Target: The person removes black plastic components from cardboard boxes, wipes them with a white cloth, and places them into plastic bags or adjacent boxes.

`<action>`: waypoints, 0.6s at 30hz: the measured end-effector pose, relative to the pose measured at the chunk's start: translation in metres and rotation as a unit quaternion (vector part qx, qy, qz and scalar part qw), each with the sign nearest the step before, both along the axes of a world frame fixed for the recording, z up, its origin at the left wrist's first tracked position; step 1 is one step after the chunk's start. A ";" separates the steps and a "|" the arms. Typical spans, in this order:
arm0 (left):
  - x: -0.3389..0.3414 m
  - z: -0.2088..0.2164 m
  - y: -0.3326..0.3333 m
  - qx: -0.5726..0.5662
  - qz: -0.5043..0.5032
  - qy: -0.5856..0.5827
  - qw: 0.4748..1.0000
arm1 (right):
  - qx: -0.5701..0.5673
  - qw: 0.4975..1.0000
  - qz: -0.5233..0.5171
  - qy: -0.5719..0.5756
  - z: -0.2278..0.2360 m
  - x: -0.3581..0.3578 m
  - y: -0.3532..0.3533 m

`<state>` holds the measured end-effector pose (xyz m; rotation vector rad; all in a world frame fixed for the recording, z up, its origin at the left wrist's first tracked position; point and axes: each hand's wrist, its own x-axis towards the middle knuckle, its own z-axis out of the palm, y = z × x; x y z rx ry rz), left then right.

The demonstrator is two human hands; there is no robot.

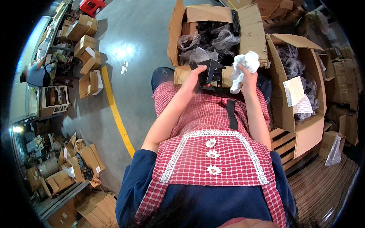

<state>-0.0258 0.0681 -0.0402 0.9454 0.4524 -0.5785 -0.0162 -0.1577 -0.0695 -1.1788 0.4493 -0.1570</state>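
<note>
My left hand (193, 78) is closed round the left side of a black angular bracket (211, 74), its thumb lying on the upper edge. The bracket is tilted over my lap, in front of a cardboard box (173, 38). In my right hand (248, 78) a crumpled white cloth (246, 62) is bunched, sticking out above and below the fingers. The cloth is just to the right of the bracket, apart from it. Inside the box are black parts in clear plastic bags (225, 40). My red checked apron (197, 125) covers my lap.
To the right, another open carton (281, 91) holds bagged parts, with white sheets (298, 93) on its edge. It stands by a wooden pallet (283, 144). A yellow floor line (116, 110) runs at left. Further left are several cartons (88, 84) and another person (38, 74).
</note>
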 end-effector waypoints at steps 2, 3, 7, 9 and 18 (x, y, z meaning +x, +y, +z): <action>0.002 -0.019 0.006 -0.015 0.010 -0.006 1.000 | -0.046 0.997 -0.023 -0.064 0.014 -0.006 0.005; 0.002 -0.022 0.007 -0.024 0.028 -0.002 0.999 | -0.074 0.995 0.026 -0.060 0.023 -0.012 0.012; 0.006 -0.016 -0.011 -0.003 0.124 0.022 0.992 | -0.304 0.916 0.222 -0.139 0.045 -0.039 0.039; 0.007 -0.040 -0.010 -0.083 0.080 -0.119 0.986 | -0.498 0.777 0.345 -0.172 0.045 -0.045 0.069; 0.007 -0.052 -0.003 -0.339 0.033 -0.086 0.936 | -0.639 0.647 0.385 -0.158 0.038 -0.047 0.088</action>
